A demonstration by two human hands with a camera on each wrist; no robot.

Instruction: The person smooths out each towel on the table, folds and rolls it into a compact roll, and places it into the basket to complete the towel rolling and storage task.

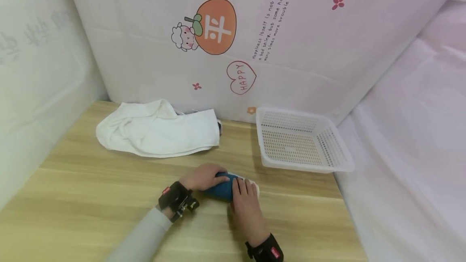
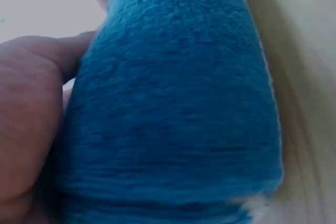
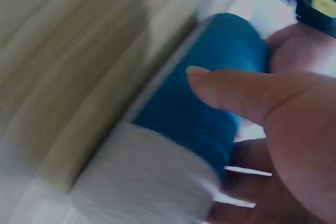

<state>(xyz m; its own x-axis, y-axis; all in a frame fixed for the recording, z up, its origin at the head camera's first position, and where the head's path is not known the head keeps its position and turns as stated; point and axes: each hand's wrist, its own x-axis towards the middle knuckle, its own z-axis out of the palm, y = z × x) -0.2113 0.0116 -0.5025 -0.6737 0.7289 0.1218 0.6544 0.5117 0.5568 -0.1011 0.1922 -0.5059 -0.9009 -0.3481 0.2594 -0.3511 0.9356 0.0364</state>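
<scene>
A rolled-up blue and white towel lies on the wooden table, slanting a little in front of me. My left hand grips its left part, with the thumb over the blue cloth. Farther right, my right hand holds the roll, its fingers curved over the top near the pale end. Up close in the left wrist view, the blue towel shows a fuzzy weave and a layered end. In the right wrist view, my right thumb presses on the blue part beside the white towel end.
A folded white cloth lies at the back left, with a small dark thing showing at its right edge. An open white plastic basket stands at the back right. Printed white sheets wall in the table behind and at both sides.
</scene>
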